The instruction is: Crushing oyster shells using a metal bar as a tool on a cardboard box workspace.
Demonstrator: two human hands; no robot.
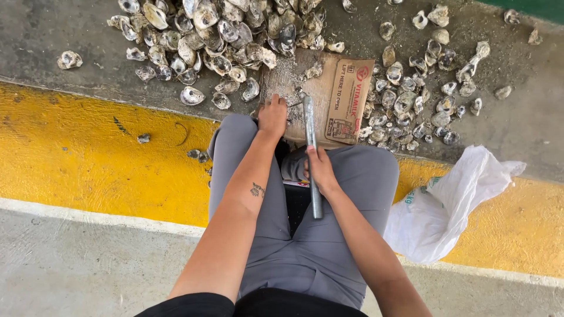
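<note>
Seated low, the person wears grey trousers, and both bare arms reach forward over the knees toward a flattened piece of cardboard lying on the concrete floor. The right hand is clenched around a metal rod, its grip closed about the rod's middle; the rod runs from the person's lap forward, its far end resting on the near part of the cardboard. The left hand sits at the cardboard's near left edge, fingers curled down over something small, though what it grasps cannot be told because the hand hides it. Grey grit is scattered over the cardboard's left half. Beyond the cardboard and to its left lies a big heap of shells; another spread of shells lies to the cardboard's right. A yellow painted strip crosses the floor on the near side of the cardboard, passing under the knees. On that strip, right of the cardboard and nearer the person, lies a crumpled white bag.
</note>
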